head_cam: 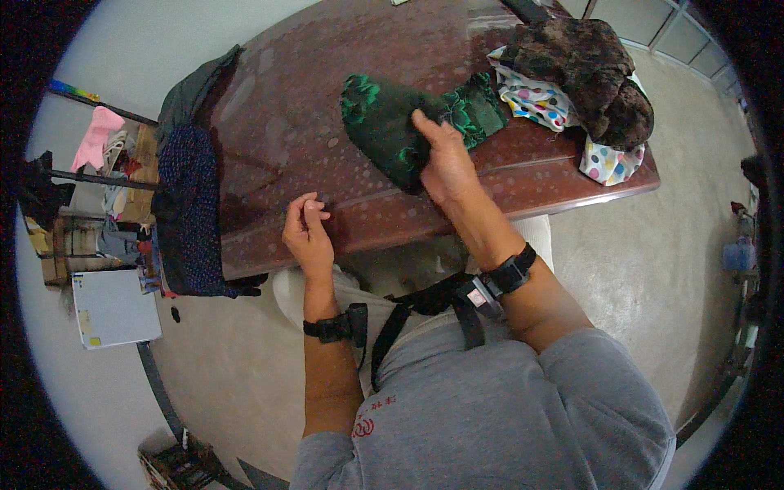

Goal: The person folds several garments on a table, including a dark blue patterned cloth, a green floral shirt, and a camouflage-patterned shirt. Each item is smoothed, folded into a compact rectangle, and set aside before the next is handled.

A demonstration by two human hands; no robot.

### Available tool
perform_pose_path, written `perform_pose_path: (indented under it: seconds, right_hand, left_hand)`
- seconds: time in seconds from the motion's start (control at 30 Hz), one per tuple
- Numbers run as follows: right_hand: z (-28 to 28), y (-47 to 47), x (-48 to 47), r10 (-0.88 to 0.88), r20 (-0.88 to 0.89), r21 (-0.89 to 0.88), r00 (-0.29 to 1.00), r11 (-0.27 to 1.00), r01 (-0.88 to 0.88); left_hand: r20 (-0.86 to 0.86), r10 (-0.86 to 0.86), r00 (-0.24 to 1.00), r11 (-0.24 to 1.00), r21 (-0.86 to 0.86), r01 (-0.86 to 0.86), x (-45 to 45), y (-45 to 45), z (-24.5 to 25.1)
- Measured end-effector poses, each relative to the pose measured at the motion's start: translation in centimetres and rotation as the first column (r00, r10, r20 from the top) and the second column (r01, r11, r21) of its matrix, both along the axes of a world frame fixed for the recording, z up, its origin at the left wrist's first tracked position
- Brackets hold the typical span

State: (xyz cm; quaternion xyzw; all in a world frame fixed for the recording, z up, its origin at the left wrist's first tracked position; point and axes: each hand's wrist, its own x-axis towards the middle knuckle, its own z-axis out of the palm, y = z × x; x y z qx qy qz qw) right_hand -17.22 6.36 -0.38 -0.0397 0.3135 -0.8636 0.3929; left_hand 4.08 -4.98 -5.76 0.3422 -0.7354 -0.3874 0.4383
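Note:
My right hand (pixel 450 156) grips a dark green piece of fabric (pixel 386 125) with a brighter green floral pattern. Its thumb lies on top, and the other fingers are mostly hidden. The cloth is bunched or folded, with one narrower end (pixel 484 113) stretching right across the table toward a pile. Near the front edge of the reddish-brown wooden table (pixel 294 122), my left hand (pixel 309 236) hovers with loosely curled fingers and nothing visible in it. Both wrists wear black straps with small devices.
At the table's right end, dark brown plush fabric (pixel 569 67) lies over white polka-dot cloth (pixel 536 101). Dark speckled cloth (pixel 190 208) and grey-green cloth (pixel 196 92) drape over the left end. Beyond stand a cluttered rack (pixel 104 177) and a white board or lid (pixel 116 309).

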Motion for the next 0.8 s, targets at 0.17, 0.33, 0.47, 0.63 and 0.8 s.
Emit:
perform_pose_path:
  seconds: [0.17, 0.33, 0.47, 0.63, 0.8]
  right_hand:
    - [-0.7, 2.0, -3.4, -0.106, -0.108, -0.003, 0.988, 0.994, 0.106]
    - [-2.7, 3.0, -6.5, -0.233, -0.459, 0.157, 0.857, 0.928, 0.336]
    - [-2.9, 4.4, -8.0, -0.040, -0.925, 0.264, 0.378, 0.647, 0.716]
    - [-0.2, 5.1, -6.8, 0.255, -0.959, 0.027, -0.121, 0.509, 0.861]
    - [-0.4, 1.0, -3.3, 0.469, -0.800, 0.161, -0.375, 0.769, 0.619]
  left_hand:
    - [0.056, 0.018, 0.998, 1.000, -0.025, -0.017, -0.3, 0.4, 0.4]
    - [0.107, 0.029, 0.994, 0.999, -0.044, -0.024, -0.3, 0.4, 0.4]
    - [0.118, 0.018, 0.993, 0.999, -0.037, -0.014, -0.1, 0.1, 0.2]
    - [0.180, 0.030, 0.983, 0.992, 0.116, -0.051, -1.5, -0.2, 1.7]
    - [0.255, -0.143, 0.956, 0.976, -0.122, 0.178, -7.9, 3.0, 3.6]
